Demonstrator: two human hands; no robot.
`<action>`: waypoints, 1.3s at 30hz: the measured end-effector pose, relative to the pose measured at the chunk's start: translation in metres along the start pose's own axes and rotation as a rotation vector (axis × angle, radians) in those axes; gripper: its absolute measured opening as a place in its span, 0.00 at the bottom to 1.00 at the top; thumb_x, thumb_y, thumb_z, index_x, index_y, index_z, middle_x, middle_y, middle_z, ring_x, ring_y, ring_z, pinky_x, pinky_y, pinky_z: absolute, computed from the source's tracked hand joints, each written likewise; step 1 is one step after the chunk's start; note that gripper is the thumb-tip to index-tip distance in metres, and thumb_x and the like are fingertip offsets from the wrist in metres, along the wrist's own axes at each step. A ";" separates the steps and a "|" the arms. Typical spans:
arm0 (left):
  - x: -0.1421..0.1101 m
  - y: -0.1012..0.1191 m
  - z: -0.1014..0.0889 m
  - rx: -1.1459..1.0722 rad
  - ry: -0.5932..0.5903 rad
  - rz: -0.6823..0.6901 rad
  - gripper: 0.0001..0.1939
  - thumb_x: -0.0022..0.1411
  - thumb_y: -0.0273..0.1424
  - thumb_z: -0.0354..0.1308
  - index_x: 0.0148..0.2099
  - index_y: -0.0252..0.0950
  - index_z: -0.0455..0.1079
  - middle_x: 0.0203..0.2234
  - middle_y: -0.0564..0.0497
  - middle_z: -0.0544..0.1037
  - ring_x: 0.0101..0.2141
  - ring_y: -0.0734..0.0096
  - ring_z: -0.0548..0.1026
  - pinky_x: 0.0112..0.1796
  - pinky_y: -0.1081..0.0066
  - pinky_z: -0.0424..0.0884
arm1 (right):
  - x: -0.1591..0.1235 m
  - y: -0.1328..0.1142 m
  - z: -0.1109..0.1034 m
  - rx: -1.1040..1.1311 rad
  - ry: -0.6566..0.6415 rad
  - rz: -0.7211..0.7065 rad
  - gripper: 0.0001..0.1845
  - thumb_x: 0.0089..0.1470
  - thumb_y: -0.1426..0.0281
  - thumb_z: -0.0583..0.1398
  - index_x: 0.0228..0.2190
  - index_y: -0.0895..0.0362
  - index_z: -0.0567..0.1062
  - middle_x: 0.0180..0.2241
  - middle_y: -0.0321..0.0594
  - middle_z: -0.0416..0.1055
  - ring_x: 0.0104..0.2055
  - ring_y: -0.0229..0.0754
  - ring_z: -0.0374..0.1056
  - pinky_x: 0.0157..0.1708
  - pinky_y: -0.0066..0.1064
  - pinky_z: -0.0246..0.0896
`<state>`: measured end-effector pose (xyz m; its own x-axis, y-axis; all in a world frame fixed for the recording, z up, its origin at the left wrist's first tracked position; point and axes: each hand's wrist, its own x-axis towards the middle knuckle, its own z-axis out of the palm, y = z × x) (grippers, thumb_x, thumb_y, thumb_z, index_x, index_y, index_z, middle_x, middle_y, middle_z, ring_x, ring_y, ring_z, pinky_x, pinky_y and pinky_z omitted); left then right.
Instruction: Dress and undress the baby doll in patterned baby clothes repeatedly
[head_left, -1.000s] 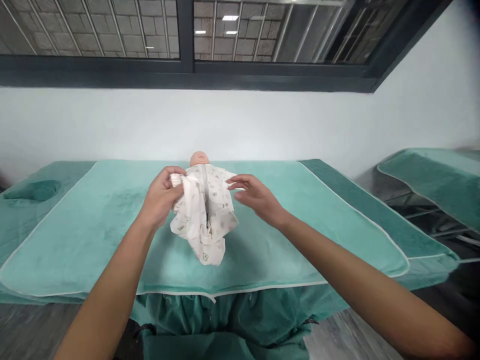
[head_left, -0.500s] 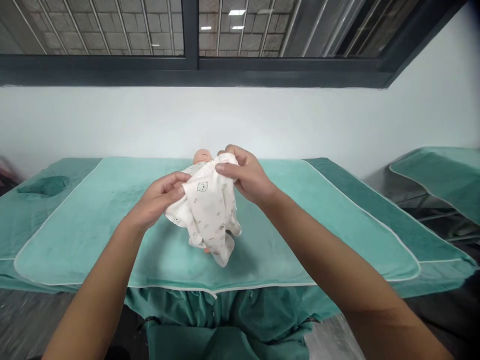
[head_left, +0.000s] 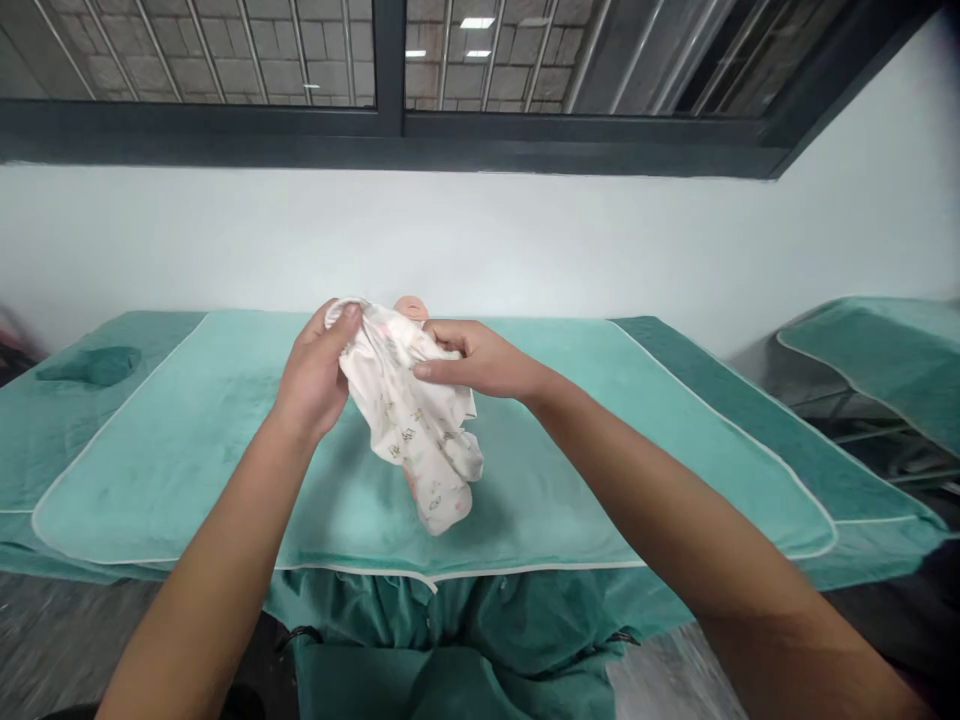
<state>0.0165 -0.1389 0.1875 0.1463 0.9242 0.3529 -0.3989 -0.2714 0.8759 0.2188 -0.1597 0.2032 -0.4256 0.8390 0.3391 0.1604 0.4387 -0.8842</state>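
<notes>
A baby doll lies on the green bed cover, its head showing at the far end and most of its body hidden by white printed baby clothes. My left hand pinches a raised upper edge of the clothes, left of the doll's head. With thumb and fingers, my right hand grips the cloth at the doll's upper right side. A strip of the doll's skin shows at the lower left of the cloth. How far the garment is on the doll I cannot tell.
The light green cover spreads over a massage bed with a face hole at its left end. A white wall and dark window frame stand behind. Another green-covered bed is at the right.
My left hand has moved up and lifted its cloth edge to the left of the doll's head. My right hand has come slightly down, and the cloth's folds have shifted.
</notes>
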 end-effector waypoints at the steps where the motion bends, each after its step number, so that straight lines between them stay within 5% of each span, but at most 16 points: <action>1: 0.002 -0.001 0.000 -0.022 -0.006 -0.014 0.19 0.57 0.46 0.68 0.39 0.35 0.74 0.29 0.53 0.77 0.32 0.69 0.77 0.34 0.74 0.73 | 0.001 0.003 -0.001 -0.011 0.047 0.000 0.23 0.50 0.51 0.70 0.25 0.55 0.68 0.28 0.32 0.62 0.30 0.36 0.58 0.30 0.28 0.53; 5: -0.004 -0.007 0.003 0.078 -0.214 -0.188 0.25 0.55 0.48 0.69 0.47 0.34 0.76 0.35 0.47 0.81 0.39 0.58 0.80 0.40 0.65 0.76 | 0.006 0.009 0.008 0.176 0.315 -0.082 0.21 0.53 0.53 0.67 0.27 0.53 0.68 0.29 0.32 0.64 0.31 0.37 0.60 0.33 0.29 0.57; 9: -0.019 -0.012 0.005 0.281 -0.505 -0.347 0.21 0.53 0.41 0.72 0.45 0.33 0.79 0.40 0.45 0.83 0.42 0.54 0.80 0.42 0.64 0.75 | 0.006 0.013 0.021 0.283 0.315 -0.036 0.20 0.54 0.53 0.67 0.28 0.53 0.68 0.29 0.32 0.65 0.30 0.36 0.61 0.32 0.28 0.59; 13: -0.020 -0.018 -0.001 0.142 -0.313 -0.341 0.16 0.54 0.39 0.71 0.37 0.32 0.78 0.31 0.47 0.82 0.32 0.62 0.79 0.33 0.68 0.74 | -0.005 0.025 0.017 0.335 0.296 0.059 0.20 0.55 0.51 0.66 0.31 0.54 0.72 0.30 0.32 0.69 0.31 0.36 0.65 0.32 0.28 0.62; 16: -0.017 -0.024 -0.006 0.030 -0.205 -0.283 0.15 0.57 0.38 0.66 0.25 0.32 0.72 0.20 0.50 0.75 0.23 0.71 0.73 0.26 0.73 0.70 | -0.018 0.033 0.011 0.265 -0.035 0.149 0.20 0.51 0.52 0.69 0.37 0.54 0.78 0.36 0.36 0.75 0.37 0.40 0.71 0.36 0.30 0.66; 19: -0.019 -0.032 -0.009 0.124 -0.319 -0.338 0.20 0.60 0.41 0.63 0.23 0.33 0.70 0.13 0.52 0.68 0.17 0.75 0.67 0.21 0.75 0.64 | -0.030 0.035 0.011 0.203 -0.299 0.213 0.20 0.48 0.56 0.72 0.37 0.56 0.80 0.37 0.38 0.78 0.41 0.45 0.73 0.42 0.34 0.68; 23: -0.028 -0.039 -0.009 0.223 -0.466 -0.432 0.22 0.57 0.47 0.68 0.28 0.34 0.70 0.12 0.57 0.63 0.13 0.80 0.59 0.18 0.75 0.55 | -0.033 0.035 0.019 0.346 -0.025 0.182 0.20 0.55 0.52 0.67 0.38 0.57 0.80 0.36 0.40 0.78 0.40 0.46 0.74 0.43 0.37 0.69; 26: -0.033 -0.039 -0.005 0.284 -0.543 -0.478 0.18 0.53 0.43 0.72 0.31 0.32 0.75 0.20 0.51 0.75 0.23 0.70 0.73 0.27 0.72 0.67 | -0.028 0.039 0.021 0.442 0.211 0.159 0.21 0.53 0.52 0.68 0.38 0.56 0.79 0.36 0.39 0.78 0.38 0.45 0.74 0.39 0.34 0.70; 28: -0.033 -0.040 -0.002 0.251 -0.518 -0.490 0.19 0.52 0.41 0.73 0.40 0.32 0.78 0.32 0.45 0.82 0.34 0.59 0.79 0.37 0.66 0.74 | -0.027 0.044 0.021 0.484 0.256 0.163 0.21 0.53 0.52 0.68 0.38 0.55 0.79 0.35 0.39 0.78 0.38 0.44 0.74 0.38 0.34 0.70; 31: -0.032 -0.045 -0.001 0.106 -0.346 -0.434 0.26 0.53 0.43 0.72 0.49 0.32 0.78 0.41 0.43 0.83 0.42 0.52 0.80 0.44 0.60 0.75 | -0.032 0.050 0.019 0.488 0.203 0.192 0.23 0.52 0.50 0.68 0.39 0.55 0.80 0.35 0.39 0.79 0.38 0.45 0.75 0.38 0.35 0.71; 36: -0.033 -0.062 -0.001 -0.008 -0.157 -0.388 0.31 0.50 0.46 0.72 0.52 0.31 0.77 0.41 0.42 0.83 0.42 0.52 0.81 0.45 0.60 0.75 | -0.050 0.054 0.016 0.284 -0.304 0.358 0.21 0.41 0.58 0.75 0.35 0.57 0.83 0.35 0.41 0.81 0.37 0.50 0.77 0.37 0.39 0.73; 39: -0.038 -0.067 -0.003 0.020 -0.193 -0.496 0.33 0.52 0.50 0.70 0.51 0.31 0.77 0.38 0.41 0.84 0.39 0.53 0.81 0.42 0.60 0.76 | -0.053 0.059 0.015 0.361 -0.148 0.349 0.21 0.46 0.56 0.73 0.38 0.56 0.82 0.36 0.41 0.81 0.39 0.50 0.77 0.39 0.39 0.73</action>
<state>0.0345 -0.1553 0.1143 0.4777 0.8769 -0.0527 -0.2223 0.1787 0.9585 0.2376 -0.1833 0.1284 -0.5275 0.8493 -0.0212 0.0087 -0.0196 -0.9998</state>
